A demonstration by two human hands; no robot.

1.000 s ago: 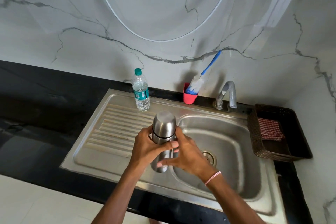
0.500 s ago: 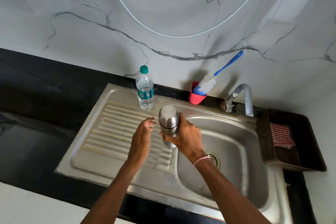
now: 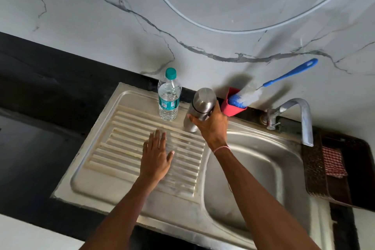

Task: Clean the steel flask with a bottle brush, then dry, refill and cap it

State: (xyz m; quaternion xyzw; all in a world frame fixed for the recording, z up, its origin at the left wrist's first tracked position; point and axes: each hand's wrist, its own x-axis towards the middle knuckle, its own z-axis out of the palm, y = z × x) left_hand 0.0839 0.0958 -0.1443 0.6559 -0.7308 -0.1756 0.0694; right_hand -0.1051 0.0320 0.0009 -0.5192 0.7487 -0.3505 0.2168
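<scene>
The capped steel flask (image 3: 200, 101) stands upright at the back of the ribbed drainboard (image 3: 121, 154), and my right hand (image 3: 211, 126) is wrapped around its body. My left hand (image 3: 157, 155) hovers flat over the drainboard with fingers spread, holding nothing. A clear plastic water bottle (image 3: 169, 95) with a green cap stands just left of the flask. The bottle brush (image 3: 263, 89), blue handle and white-and-blue bristles, leans in a red cup (image 3: 231, 108) against the wall to the flask's right.
The steel sink basin (image 3: 253, 178) lies to the right, with a tap (image 3: 300, 116) over its back edge. A dark woven tray (image 3: 316, 178) holding a red checked cloth (image 3: 332, 161) sits at far right. Black countertop (image 3: 34, 128) surrounds the sink.
My left hand let go of the flask and moved down over the drainboard. My right hand carried the flask back and left, beside the water bottle.
</scene>
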